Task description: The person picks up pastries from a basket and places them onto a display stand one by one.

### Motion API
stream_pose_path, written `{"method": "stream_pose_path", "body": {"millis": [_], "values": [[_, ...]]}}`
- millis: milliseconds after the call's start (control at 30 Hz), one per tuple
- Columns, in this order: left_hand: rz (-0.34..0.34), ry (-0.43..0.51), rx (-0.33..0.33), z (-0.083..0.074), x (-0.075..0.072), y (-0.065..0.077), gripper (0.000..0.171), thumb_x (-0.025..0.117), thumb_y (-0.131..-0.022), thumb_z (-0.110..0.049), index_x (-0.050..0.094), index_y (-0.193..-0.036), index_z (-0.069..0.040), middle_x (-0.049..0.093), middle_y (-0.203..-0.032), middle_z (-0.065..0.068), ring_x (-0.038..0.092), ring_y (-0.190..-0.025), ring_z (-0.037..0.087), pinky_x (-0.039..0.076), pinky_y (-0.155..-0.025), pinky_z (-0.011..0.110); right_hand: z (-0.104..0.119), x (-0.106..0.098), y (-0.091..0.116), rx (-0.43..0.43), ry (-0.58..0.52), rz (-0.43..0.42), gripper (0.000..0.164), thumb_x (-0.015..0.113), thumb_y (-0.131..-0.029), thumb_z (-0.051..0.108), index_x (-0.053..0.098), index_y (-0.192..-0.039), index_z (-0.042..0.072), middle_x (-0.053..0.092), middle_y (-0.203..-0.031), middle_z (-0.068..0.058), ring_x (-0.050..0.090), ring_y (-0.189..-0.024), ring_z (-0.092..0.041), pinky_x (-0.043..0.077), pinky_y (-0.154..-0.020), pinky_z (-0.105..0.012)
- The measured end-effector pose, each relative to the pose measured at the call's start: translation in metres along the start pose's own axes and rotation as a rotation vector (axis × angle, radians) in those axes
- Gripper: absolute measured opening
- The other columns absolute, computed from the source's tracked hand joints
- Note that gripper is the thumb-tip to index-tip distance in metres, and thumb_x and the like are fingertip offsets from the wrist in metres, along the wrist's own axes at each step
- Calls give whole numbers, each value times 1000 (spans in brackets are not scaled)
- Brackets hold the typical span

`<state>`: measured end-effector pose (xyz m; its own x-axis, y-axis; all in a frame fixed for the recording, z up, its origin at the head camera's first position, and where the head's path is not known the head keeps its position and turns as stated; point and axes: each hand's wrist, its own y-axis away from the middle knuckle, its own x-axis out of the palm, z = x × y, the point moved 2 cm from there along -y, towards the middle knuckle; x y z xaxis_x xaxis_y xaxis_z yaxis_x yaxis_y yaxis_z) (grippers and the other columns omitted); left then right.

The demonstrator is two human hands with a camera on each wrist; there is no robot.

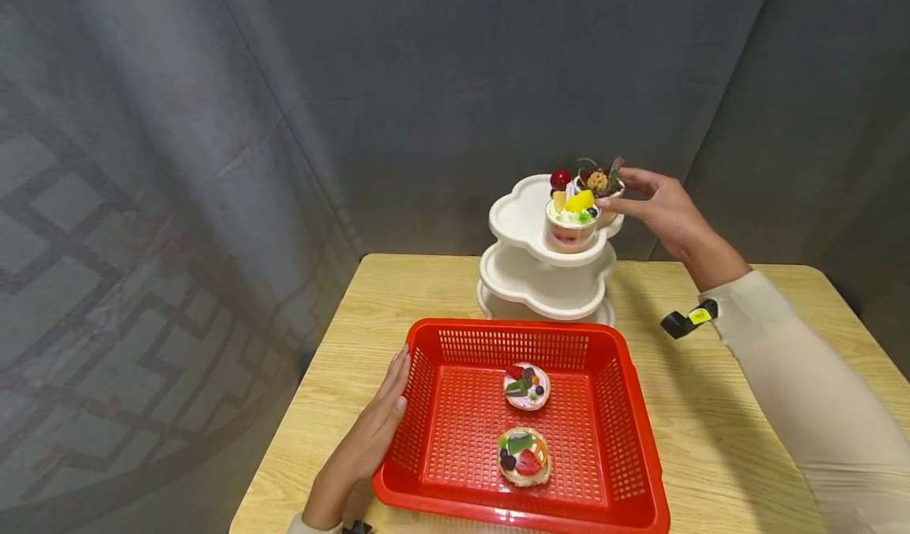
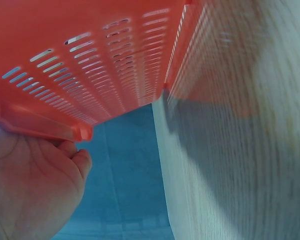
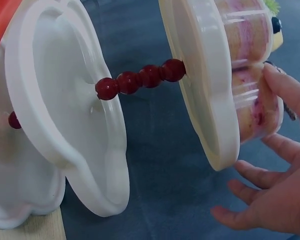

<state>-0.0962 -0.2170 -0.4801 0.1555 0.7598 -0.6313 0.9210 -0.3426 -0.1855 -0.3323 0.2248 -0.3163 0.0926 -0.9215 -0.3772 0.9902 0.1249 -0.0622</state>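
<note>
At the top of a white tiered stand [image 1: 522, 214], my right hand [image 1: 664, 206] pinches a dessert cup with chocolate topping [image 1: 597, 182] between thumb and index finger. Its other fingers are spread below the cup in the right wrist view. A second dessert cup [image 1: 571, 230], with yellow fruit topping, stands right beside it on the top tier. My left hand [image 1: 373, 431] rests with straight fingers along the left side of a red plastic basket [image 1: 629, 392]; the left wrist view has it at the rim. Two tartlets, one pink-creamed [image 1: 528, 386] and one strawberry-topped [image 1: 524, 456], lie in the basket.
The stand's lower scalloped tiers [image 1: 547, 281] sit just behind the basket, with red beads [image 3: 150, 76] on the post between tiers. Everything stands on a light wooden table [image 1: 398, 289]. Grey curtain [image 1: 441, 107] hangs behind and to the left.
</note>
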Motion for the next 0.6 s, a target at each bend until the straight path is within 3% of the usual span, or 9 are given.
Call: {"method": "stream_pose_path", "body": {"millis": [200, 467, 600], "values": [[1, 10, 6, 3, 0, 1, 58, 33, -110, -10, 10, -164, -11, 2, -171, 3, 0, -157, 27, 10, -116, 25, -4, -2, -3, 12, -11, 26, 91, 77, -91, 35, 26, -161, 6, 25, -166, -17, 22, -151, -40, 16, -122, -56], [8, 17, 10, 3, 0, 1, 58, 32, -111, -10, 8, -164, -10, 1, -171, 4, -1, -156, 29, 6, -116, 18, -5, -2, -2, 20, 0, 31, 93, 77, -91, 35, 24, -162, 7, 24, -166, -17, 23, -151, -39, 17, -121, -57], [10, 16, 3, 2, 0, 0, 59, 32, -111, -11, 8, -164, -12, 1, -171, 3, -1, -156, 28, 8, -117, 24, -3, -3, -1, 8, 13, 29, 94, 78, -90, 38, 25, -162, 10, 24, -166, -15, 24, -150, -40, 18, -121, -58]]}}
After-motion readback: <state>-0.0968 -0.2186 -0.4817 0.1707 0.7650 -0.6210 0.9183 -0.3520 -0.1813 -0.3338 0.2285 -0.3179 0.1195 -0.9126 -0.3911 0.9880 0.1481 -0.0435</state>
